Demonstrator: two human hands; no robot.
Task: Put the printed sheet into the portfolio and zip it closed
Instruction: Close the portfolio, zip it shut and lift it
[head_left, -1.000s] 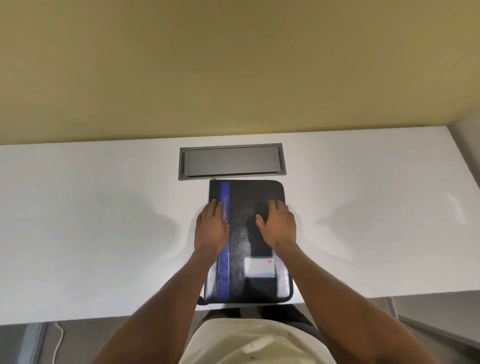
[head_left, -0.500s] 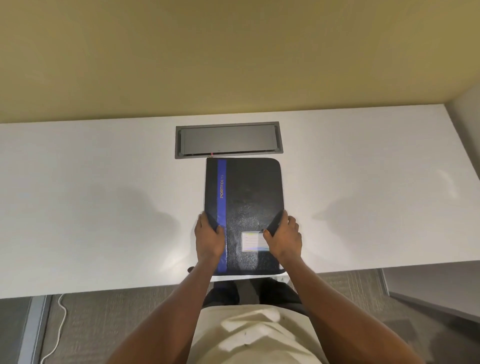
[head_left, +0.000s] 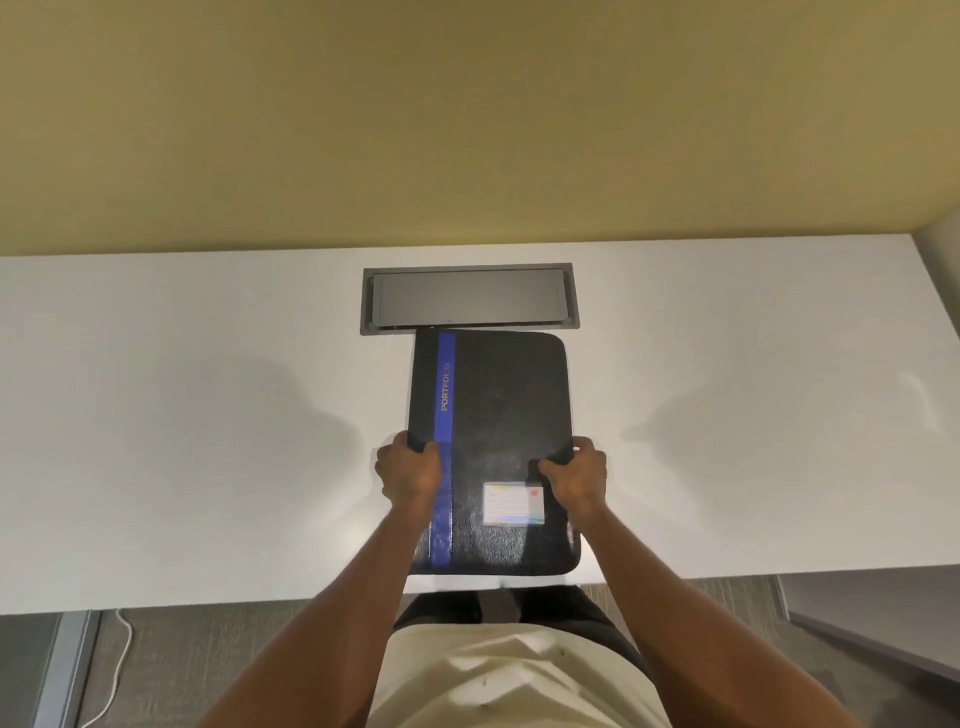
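A black portfolio (head_left: 509, 405) with a blue stripe and a small white label lies closed on the white desk (head_left: 182, 415), its far edge touching the grey hatch. My left hand (head_left: 410, 470) grips its left edge, thumb on the cover. My right hand (head_left: 574, 475) grips the right edge the same way. No printed sheet is in sight.
A grey recessed cable hatch (head_left: 467, 299) sits in the desk just beyond the portfolio. A yellow wall (head_left: 467, 130) rises behind the desk. The desk's near edge runs just under the portfolio's near end. A white cable (head_left: 117, 670) lies on the carpet at lower left.
My hands slid from flat on the cover back to the portfolio's side edges and closed on them. The portfolio shifted toward the hatch.
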